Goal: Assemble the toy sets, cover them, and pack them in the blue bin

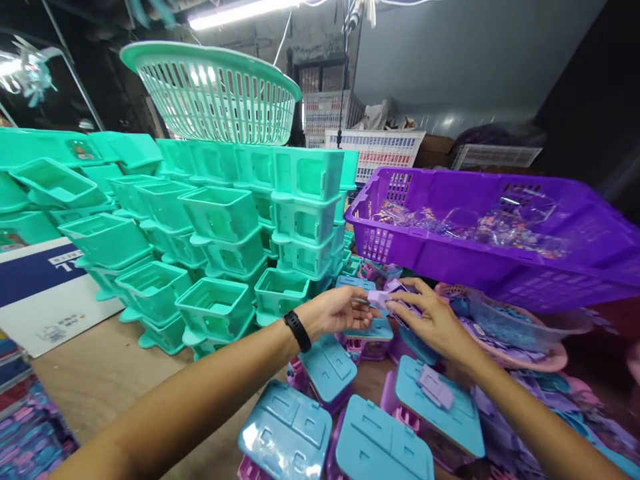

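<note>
My left hand (345, 310), palm up with a black band on the wrist, has its thumb and curled fingers at one end of a small lilac plastic piece (379, 299). My right hand (433, 317) reaches in from the other side, its fingers closed around more lilac plastic pieces (400, 288) and touching that same piece. Below the hands stand several small boxes with blue lids (327, 370) and pink and purple bodies. On one blue lid (463, 407) at the right lies a lilac clip-like part (435, 388).
Stacked turquoise bins (217, 300) fill the left and middle, with a mint basket (225, 100) on top. A purple crate (450, 257) of clear-wrapped items stands at right. Beneath it, a pink basin (545, 360) and a clear tub (525, 327) hold parts. A white carton (45, 313) stands left.
</note>
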### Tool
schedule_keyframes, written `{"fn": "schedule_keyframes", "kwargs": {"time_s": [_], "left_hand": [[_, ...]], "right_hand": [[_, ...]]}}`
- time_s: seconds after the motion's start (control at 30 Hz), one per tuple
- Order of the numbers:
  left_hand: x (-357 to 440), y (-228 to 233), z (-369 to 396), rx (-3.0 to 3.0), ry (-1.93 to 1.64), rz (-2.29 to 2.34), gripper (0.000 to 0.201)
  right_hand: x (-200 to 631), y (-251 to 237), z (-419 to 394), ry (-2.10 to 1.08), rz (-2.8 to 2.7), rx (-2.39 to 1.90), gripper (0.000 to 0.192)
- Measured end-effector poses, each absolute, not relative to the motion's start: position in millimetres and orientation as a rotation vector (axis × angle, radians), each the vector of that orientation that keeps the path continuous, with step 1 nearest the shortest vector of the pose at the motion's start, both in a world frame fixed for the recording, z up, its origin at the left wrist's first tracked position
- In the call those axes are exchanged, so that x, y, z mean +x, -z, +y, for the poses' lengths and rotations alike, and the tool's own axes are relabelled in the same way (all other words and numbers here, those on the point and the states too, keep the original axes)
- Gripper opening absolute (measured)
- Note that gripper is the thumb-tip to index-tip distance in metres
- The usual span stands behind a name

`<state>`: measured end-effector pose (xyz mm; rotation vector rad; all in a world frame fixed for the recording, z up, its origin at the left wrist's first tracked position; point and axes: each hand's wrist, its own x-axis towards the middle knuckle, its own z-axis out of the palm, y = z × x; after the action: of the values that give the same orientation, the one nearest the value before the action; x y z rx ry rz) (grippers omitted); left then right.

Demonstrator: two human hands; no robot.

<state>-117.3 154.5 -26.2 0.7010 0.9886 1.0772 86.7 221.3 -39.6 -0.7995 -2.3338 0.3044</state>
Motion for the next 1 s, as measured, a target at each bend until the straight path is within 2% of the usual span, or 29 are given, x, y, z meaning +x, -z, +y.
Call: {"fn": "schedule_keyframes", "kwargs": {"time_s": [0.1,0.2,0.27,0.4,0.47,0.73,1.0], "left_hand": [[-129.2,24.8,155.5,0.998,-1.205,1.301,0.009],[-139.3,24.6,151.3,1.321,-1.234,1.541,0.022],[-141.9,26.1,149.3,1.522,-1.168,1.635,0.036],[-140.1,32.8,154.6,1.826,-0.968,1.742,0.076],[-139.2,36.5,160.4,1.937,-0.871,1.781,0.083],[-139.8,43.2,167.5,2.193,-0.618,1.967,0.056],[-134.5,48.6,172.5,2.257,-0.52,2.025,0.046]], "right_hand": [[70.3,33.8,244.7,-0.105,-2.504,-0.923,0.032],[44.1,24.7,260.0,0.06,-2.624,-1.043,0.032],[25.0,19.1,264.9,0.083,-2.666,-1.052,0.031],[-4.4,9.1,268.1,0.142,-2.773,-1.109,0.029],[-12.9,4.0,269.7,0.162,-2.817,-1.156,0.028],[-25.6,-15.1,275.9,0.144,-2.983,-1.224,0.019],[-29.0,-10.1,282.3,-0.101,-2.925,-1.221,0.032]]}}
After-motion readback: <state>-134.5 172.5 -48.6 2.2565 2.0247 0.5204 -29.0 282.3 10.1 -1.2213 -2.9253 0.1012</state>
